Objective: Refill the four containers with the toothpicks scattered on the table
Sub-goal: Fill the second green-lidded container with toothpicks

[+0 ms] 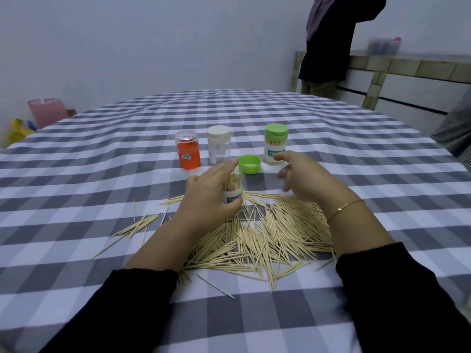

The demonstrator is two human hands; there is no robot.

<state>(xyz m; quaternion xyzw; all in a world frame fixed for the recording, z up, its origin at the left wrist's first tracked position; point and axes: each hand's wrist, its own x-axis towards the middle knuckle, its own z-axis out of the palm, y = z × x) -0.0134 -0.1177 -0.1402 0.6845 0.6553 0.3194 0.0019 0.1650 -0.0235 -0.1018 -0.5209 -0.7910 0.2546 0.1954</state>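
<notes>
Head view: refilling an open toothpick container
Left hand curls its grip around it, steadying it upright; right hand hovers loose, empty, near the green lid

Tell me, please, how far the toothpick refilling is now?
Done: the green-lidded container stands closed, with toothpicks inside. In hand: the left hand grips an open container holding toothpicks; its green lid lies beside. Left: a large toothpick pile, plus the orange container and white-lidded container.

Left hand curled in a grip, right hand loosely open
</notes>
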